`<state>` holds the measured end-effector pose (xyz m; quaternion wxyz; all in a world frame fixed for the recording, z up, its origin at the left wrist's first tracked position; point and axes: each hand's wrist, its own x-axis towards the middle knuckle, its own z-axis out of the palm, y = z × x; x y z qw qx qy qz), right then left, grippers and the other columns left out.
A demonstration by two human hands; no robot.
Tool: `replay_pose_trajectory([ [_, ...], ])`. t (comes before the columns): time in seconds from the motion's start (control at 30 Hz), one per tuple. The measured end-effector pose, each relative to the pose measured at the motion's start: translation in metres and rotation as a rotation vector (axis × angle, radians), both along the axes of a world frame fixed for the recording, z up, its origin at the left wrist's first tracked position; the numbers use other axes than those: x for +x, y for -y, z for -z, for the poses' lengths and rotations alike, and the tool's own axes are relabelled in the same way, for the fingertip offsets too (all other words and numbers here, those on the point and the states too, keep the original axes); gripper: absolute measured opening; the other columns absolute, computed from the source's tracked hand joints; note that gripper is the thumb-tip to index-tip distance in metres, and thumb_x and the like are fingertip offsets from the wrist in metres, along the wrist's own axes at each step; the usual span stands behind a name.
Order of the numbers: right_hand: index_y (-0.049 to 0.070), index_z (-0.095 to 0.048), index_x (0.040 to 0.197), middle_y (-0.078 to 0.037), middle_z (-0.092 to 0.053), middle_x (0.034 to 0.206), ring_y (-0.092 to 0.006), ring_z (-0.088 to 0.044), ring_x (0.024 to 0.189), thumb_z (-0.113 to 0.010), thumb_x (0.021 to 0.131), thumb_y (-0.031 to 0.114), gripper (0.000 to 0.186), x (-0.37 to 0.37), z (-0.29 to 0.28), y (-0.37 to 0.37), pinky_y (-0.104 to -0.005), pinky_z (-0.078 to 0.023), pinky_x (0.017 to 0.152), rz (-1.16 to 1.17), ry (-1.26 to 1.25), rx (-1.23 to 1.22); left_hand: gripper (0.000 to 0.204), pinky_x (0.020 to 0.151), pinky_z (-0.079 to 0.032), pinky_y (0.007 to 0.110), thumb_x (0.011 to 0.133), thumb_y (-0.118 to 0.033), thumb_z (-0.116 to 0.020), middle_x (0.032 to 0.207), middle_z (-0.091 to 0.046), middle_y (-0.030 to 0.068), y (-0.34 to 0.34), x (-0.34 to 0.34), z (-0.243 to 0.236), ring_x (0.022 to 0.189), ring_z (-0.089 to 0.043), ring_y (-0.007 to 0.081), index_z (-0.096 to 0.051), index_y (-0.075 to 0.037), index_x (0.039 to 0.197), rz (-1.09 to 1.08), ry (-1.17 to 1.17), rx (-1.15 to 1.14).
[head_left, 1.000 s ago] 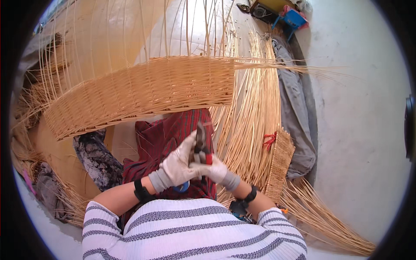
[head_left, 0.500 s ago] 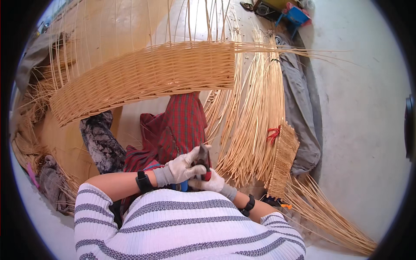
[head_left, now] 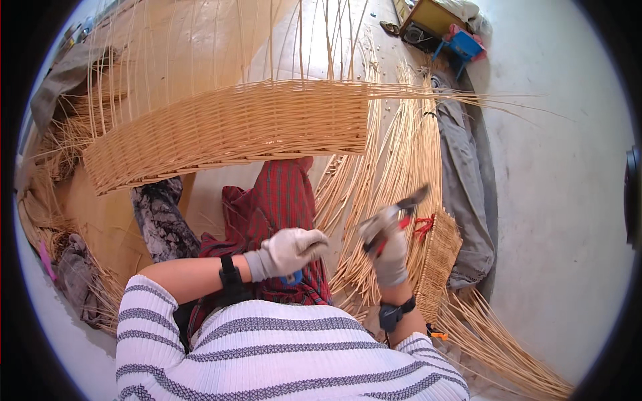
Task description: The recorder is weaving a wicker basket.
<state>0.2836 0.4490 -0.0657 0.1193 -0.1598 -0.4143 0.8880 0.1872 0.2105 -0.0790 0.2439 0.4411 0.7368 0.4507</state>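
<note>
My right hand (head_left: 384, 244), in a pale glove, grips dark pruning shears (head_left: 409, 199) with red on the handles, tilted up to the right and blurred, over long pale rods (head_left: 391, 167). My left hand (head_left: 294, 248), also gloved, is curled closed above the red checked cloth (head_left: 274, 197) on my lap; what it holds, if anything, is hidden. A blue object (head_left: 289, 278) shows just below it. Beyond my hands lies a long, curved woven wicker panel (head_left: 227, 130), with loose upright stakes rising from its far edge and strands sticking out to the right.
A short woven piece with a red tie (head_left: 438, 250) lies right of me. Grey cloth (head_left: 461, 194) runs along the pale floor (head_left: 548, 200). More rods and crumpled cloth (head_left: 77, 281) are at the left. A blue stool (head_left: 461, 45) and footwear (head_left: 391, 28) are at the back right.
My hands were together around the shears and have moved apart. The right one has swung up and to the right with the shears; the left stays over my lap, now without them.
</note>
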Motion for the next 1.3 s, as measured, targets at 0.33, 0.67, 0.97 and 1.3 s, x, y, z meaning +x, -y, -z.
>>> replay_pose_trajectory([
  [0.33,0.003,-0.060,0.119,-0.014,-0.065,0.098,-0.0303,-0.066,0.095,-0.069,0.099,0.027,0.032,0.004,0.050,0.054,-0.0448,-0.055,0.089,-0.264,0.437,-0.537,0.040,0.054,-0.056,0.033,0.108,-0.041,-0.051,0.080,-0.065,0.0041,-0.096,-0.148,-0.029,0.060,-0.063,0.0167,-0.062,-0.002,0.106,-0.532,1.073,0.843],
  [0.67,0.005,-0.055,0.119,-0.011,-0.063,0.097,-0.0262,-0.061,0.087,-0.060,0.101,0.033,0.033,0.014,0.071,0.078,-0.0417,-0.049,0.081,-0.323,0.493,-0.434,0.030,0.055,-0.061,0.037,0.108,-0.036,-0.052,0.089,-0.070,0.0127,-0.120,-0.080,0.029,0.067,-0.069,0.0215,-0.060,-0.011,0.123,-0.718,1.232,0.628],
  [0.97,0.006,-0.055,0.125,-0.013,-0.064,0.105,-0.0289,-0.063,0.094,-0.061,0.100,0.036,0.039,0.007,0.072,0.082,-0.0442,-0.051,0.086,-0.287,0.558,-0.378,0.034,0.053,-0.060,0.037,0.109,-0.032,-0.049,0.089,-0.070,0.0144,-0.112,-0.092,0.040,0.066,-0.070,0.0219,-0.053,-0.017,0.139,-0.652,1.195,0.517],
  [1.3,0.003,-0.047,0.141,-0.022,-0.067,0.116,-0.0361,-0.067,0.105,-0.065,0.099,0.039,0.058,0.014,0.087,0.076,-0.0485,-0.055,0.090,-0.329,0.457,-0.433,0.030,0.063,-0.056,0.031,0.109,-0.031,-0.053,0.088,-0.073,0.0097,-0.110,-0.087,0.049,0.074,-0.070,0.0210,-0.064,-0.005,0.118,-0.653,0.845,0.585],
])
